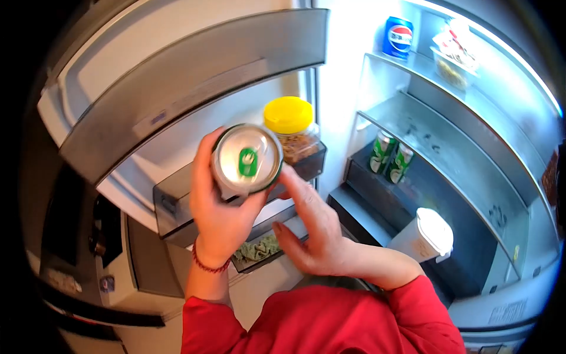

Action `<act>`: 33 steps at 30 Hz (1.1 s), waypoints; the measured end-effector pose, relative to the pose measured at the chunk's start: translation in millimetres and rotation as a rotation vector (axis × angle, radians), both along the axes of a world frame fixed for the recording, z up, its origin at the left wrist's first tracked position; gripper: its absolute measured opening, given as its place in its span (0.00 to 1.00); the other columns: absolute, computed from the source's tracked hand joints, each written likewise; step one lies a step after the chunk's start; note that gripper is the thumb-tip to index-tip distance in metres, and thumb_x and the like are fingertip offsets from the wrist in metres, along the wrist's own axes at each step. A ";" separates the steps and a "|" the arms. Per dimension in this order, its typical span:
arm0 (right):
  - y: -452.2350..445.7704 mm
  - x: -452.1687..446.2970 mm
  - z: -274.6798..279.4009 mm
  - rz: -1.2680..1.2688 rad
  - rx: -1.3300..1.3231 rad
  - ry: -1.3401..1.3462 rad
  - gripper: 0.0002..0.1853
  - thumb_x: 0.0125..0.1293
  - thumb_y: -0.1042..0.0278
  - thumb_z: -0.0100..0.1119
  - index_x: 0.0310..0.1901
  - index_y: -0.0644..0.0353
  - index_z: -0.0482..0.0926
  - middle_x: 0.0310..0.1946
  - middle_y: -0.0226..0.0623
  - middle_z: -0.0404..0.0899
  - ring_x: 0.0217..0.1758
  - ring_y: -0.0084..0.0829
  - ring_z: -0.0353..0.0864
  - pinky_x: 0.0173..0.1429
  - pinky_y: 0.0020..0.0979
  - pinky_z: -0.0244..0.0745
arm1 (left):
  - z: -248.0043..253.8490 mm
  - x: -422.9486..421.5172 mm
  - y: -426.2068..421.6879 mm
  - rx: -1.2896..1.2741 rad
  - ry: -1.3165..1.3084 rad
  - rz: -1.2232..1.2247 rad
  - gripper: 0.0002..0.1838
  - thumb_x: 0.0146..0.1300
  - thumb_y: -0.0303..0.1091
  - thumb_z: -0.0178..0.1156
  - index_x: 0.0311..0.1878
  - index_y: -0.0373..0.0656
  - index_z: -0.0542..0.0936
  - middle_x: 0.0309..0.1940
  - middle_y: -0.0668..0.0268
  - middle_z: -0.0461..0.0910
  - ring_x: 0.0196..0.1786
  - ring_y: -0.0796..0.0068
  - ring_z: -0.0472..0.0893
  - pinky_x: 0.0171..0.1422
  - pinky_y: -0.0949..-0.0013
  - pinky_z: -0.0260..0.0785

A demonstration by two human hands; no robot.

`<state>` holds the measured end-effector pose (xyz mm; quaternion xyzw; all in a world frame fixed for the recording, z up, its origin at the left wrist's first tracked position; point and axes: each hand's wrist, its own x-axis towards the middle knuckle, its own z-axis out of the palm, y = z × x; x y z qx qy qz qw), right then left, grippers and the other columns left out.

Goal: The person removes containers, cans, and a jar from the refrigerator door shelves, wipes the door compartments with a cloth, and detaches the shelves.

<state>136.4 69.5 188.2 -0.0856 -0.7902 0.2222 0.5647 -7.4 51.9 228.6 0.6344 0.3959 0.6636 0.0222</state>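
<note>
Before the open fridge (339, 76), the left hand (221, 221) wraps a can (247, 158), held up off the shelves and seemingly unopened, its tab flat. The right hand (317, 227) is loosely spread beside it, contact unclear. Two others (400, 164) stand inside.

Cool white light floods the fridge shelves (466, 168); fisheye edges curve into black.

This looks like a kitchen, likely in a home: an open refrigerator (341, 41) stands before the held can (229, 158). Right of the grip, lit glass shelves (463, 156) carry a blue soda can (398, 38), with green cans (382, 152) and a white lidded container (420, 239) below; just beyond the grip, a door bin (311, 163) holds a yellow-lidded jar (293, 127).
</note>
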 end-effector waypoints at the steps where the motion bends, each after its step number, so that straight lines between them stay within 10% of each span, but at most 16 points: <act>1: -2.6 0.4 -5.5 0.015 0.019 0.048 0.39 0.46 0.84 0.53 0.63 0.76 0.53 0.62 0.62 0.56 0.66 0.54 0.58 0.68 0.42 0.54 | 5.0 3.5 -6.7 0.035 0.101 0.011 0.38 0.41 0.20 0.68 0.59 0.36 0.64 0.50 0.61 0.72 0.52 0.72 0.73 0.58 0.70 0.65; 6: -20.7 16.8 -19.8 -0.038 0.176 0.159 0.33 0.49 0.84 0.52 0.60 0.78 0.58 0.61 0.67 0.56 0.65 0.59 0.59 0.65 0.47 0.57 | 10.7 22.9 -28.4 0.207 0.258 -0.004 0.42 0.35 0.28 0.74 0.57 0.35 0.65 0.54 0.53 0.70 0.55 0.64 0.73 0.61 0.65 0.65; 12: -25.5 59.4 -53.0 -0.109 0.174 0.097 0.22 0.52 0.85 0.53 0.51 0.73 0.66 0.58 0.61 0.62 0.59 0.66 0.63 0.59 0.56 0.64 | -3.2 51.6 -29.8 0.069 0.027 -0.437 0.17 0.67 0.33 0.45 0.57 0.40 0.63 0.55 0.49 0.68 0.58 0.59 0.71 0.61 0.54 0.68; 15: -38.6 75.4 -72.3 -0.162 -0.021 0.152 0.25 0.48 0.86 0.53 0.52 0.75 0.65 0.59 0.62 0.61 0.59 0.66 0.64 0.60 0.57 0.62 | -10.0 73.0 -7.9 0.185 0.384 -0.345 0.35 0.43 0.34 0.71 0.53 0.35 0.66 0.51 0.51 0.72 0.56 0.60 0.73 0.62 0.61 0.65; 21: -33.0 109.0 -77.0 -0.503 -0.211 -0.030 0.43 0.47 0.87 0.50 0.67 0.70 0.45 0.68 0.58 0.43 0.65 0.45 0.62 0.59 0.35 0.66 | -68.7 125.1 51.6 -0.168 0.004 -0.723 0.40 0.43 0.17 0.67 0.61 0.35 0.59 0.53 0.59 0.69 0.55 0.70 0.71 0.58 0.69 0.65; 33: 38.0 141.7 -124.8 -0.792 -0.715 0.130 0.43 0.54 0.86 0.48 0.69 0.63 0.37 0.69 0.47 0.44 0.67 0.39 0.60 0.58 0.32 0.69 | -158.2 220.9 157.6 -0.558 -0.308 -1.041 0.39 0.43 0.19 0.69 0.60 0.41 0.62 0.52 0.65 0.71 0.55 0.74 0.71 0.59 0.70 0.65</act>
